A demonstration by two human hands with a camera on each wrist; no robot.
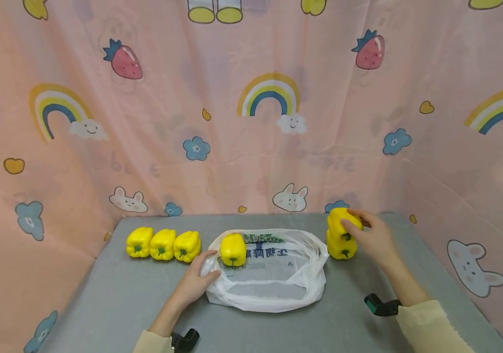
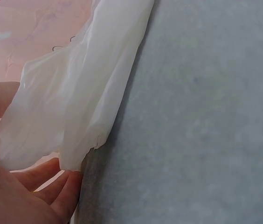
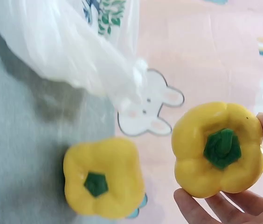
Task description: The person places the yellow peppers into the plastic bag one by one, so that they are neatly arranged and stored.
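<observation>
My right hand (image 1: 377, 240) grips a yellow bell pepper (image 3: 218, 149), its green stem facing the right wrist camera. Below it in the head view, a second bell pepper (image 1: 341, 248) stands on the table, partly covered by the held one. A white plastic bag (image 1: 269, 300) lies with its mouth spread wide at the middle. At its left rim my left hand (image 1: 195, 280) holds the bag's edge, the plastic (image 2: 75, 93) running between thumb and fingers in the left wrist view. One bell pepper (image 1: 232, 250) sits inside the bag's left part.
Left of the bag, three yellow bell peppers (image 1: 163, 244) stand in a row on the grey table (image 1: 101, 304). A pink printed curtain (image 1: 216, 176) rises behind the table and at both sides.
</observation>
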